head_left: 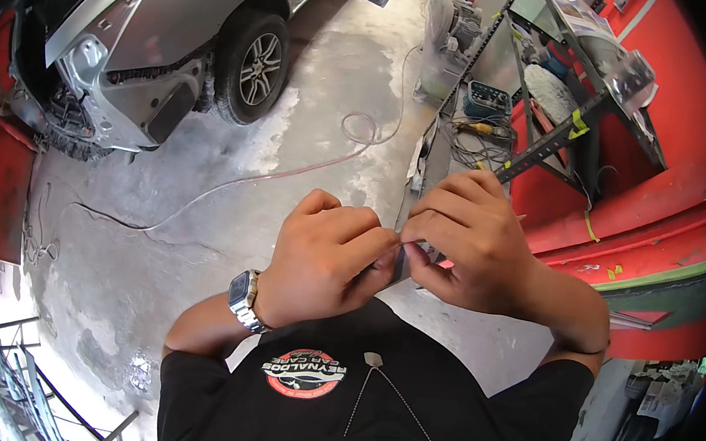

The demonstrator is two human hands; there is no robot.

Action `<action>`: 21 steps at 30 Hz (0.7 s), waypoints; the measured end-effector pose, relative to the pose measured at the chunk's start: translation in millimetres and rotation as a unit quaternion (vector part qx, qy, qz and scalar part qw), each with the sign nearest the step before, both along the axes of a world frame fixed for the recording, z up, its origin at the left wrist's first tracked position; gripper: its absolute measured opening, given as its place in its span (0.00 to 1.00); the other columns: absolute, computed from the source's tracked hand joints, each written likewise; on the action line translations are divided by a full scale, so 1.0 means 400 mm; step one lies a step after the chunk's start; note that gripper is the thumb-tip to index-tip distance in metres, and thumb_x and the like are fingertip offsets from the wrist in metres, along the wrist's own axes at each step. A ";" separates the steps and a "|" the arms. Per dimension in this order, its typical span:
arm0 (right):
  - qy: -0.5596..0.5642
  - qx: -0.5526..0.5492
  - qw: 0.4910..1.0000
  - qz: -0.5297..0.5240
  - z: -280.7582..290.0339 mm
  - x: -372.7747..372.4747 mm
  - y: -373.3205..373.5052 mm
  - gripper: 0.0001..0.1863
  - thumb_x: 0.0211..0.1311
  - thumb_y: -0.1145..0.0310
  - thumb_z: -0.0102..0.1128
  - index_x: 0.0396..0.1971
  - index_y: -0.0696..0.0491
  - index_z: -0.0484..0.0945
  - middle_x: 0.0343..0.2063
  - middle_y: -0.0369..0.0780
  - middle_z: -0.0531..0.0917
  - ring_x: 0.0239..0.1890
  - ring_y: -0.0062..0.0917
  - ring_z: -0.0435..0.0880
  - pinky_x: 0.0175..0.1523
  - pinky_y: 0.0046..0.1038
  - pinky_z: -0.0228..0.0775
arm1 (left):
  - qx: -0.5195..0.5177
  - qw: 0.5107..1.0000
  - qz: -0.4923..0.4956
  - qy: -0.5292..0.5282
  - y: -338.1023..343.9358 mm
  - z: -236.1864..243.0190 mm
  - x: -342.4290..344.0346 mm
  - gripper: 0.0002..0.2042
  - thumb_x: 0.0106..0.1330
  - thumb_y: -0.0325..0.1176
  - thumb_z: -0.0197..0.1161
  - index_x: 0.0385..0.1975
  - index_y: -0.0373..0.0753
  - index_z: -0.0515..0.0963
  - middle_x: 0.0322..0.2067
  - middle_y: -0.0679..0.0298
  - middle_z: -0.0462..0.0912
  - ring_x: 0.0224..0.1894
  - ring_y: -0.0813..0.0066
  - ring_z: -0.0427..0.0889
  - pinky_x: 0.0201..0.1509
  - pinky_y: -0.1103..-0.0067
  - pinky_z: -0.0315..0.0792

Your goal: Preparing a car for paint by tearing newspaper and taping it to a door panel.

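Left hand (328, 257) and right hand (475, 242) meet, fingers (442, 228) curled; whether they grasp anything cannot be determined. Handwork appears incomplete; what remains is unclear.

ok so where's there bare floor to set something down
Bare floor lies between the silver car and the hose; another patch lies just left of the wristwatch. It's crowded at upper right, where cables lie beside the metal rack.

It's a car workshop — silver car (176, 19) with exposed rear bodywork (123, 113), hose (241, 181) looping across concrete floor (197, 148).
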State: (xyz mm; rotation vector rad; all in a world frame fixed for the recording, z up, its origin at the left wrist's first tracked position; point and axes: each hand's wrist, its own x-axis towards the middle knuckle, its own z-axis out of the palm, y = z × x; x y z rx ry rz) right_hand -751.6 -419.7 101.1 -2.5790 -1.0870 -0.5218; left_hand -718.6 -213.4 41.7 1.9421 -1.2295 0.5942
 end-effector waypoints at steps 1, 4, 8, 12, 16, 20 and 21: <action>0.007 0.001 1.000 0.001 -0.001 0.001 0.016 0.13 0.38 0.74 0.68 0.28 0.49 0.77 0.30 0.34 0.80 0.35 0.30 0.78 0.44 0.33 0.63 | -0.001 1.000 0.004 0.002 0.014 -0.001 -0.001 0.06 0.52 0.28 0.65 0.29 0.43 0.78 0.21 0.70 0.74 0.22 0.72 0.73 0.32 0.75 0.63; -0.006 0.021 1.000 0.010 -0.004 0.010 0.063 0.13 0.37 0.75 0.68 0.26 0.49 0.76 0.28 0.33 0.79 0.32 0.30 0.78 0.42 0.33 0.62 | -0.019 1.000 0.003 0.005 0.053 -0.006 -0.001 0.08 0.50 0.26 0.68 0.30 0.41 0.80 0.19 0.70 0.74 0.21 0.73 0.72 0.31 0.75 0.60; -0.012 0.015 1.000 0.013 0.000 0.022 0.117 0.13 0.36 0.76 0.67 0.25 0.49 0.75 0.27 0.33 0.79 0.31 0.30 0.77 0.42 0.32 0.61 | -0.048 0.998 0.002 0.027 0.099 -0.010 0.001 0.07 0.50 0.26 0.68 0.29 0.41 0.80 0.19 0.69 0.75 0.21 0.73 0.72 0.31 0.76 0.60; -0.011 0.011 1.000 0.014 0.003 0.030 0.167 0.10 0.38 0.73 0.66 0.23 0.49 0.74 0.25 0.34 0.75 0.30 0.28 0.76 0.42 0.33 0.63 | -0.062 0.996 -0.016 0.060 0.144 -0.010 0.007 0.07 0.49 0.25 0.68 0.28 0.40 0.80 0.19 0.69 0.76 0.21 0.73 0.72 0.31 0.76 0.60; -0.004 0.014 1.000 0.012 0.011 0.031 0.205 0.10 0.37 0.73 0.65 0.22 0.49 0.74 0.24 0.34 0.75 0.29 0.28 0.76 0.41 0.33 0.63 | -0.074 0.994 -0.025 0.073 0.181 -0.012 0.014 0.06 0.49 0.25 0.68 0.28 0.40 0.80 0.19 0.69 0.76 0.21 0.74 0.72 0.32 0.77 0.60; 0.014 0.005 1.000 0.000 0.021 0.026 0.233 0.10 0.36 0.74 0.65 0.22 0.50 0.73 0.23 0.34 0.75 0.29 0.28 0.76 0.41 0.33 0.62 | -0.078 0.993 -0.049 0.079 0.216 -0.018 0.025 0.06 0.50 0.25 0.68 0.28 0.41 0.80 0.20 0.69 0.76 0.21 0.74 0.73 0.32 0.77 0.61; 0.018 0.003 1.000 -0.004 0.022 0.025 0.238 0.10 0.36 0.74 0.65 0.22 0.50 0.73 0.23 0.34 0.75 0.29 0.28 0.76 0.41 0.32 0.62 | -0.081 0.992 -0.053 0.080 0.224 -0.019 0.029 0.06 0.50 0.25 0.68 0.28 0.42 0.80 0.20 0.70 0.76 0.21 0.74 0.73 0.32 0.77 0.61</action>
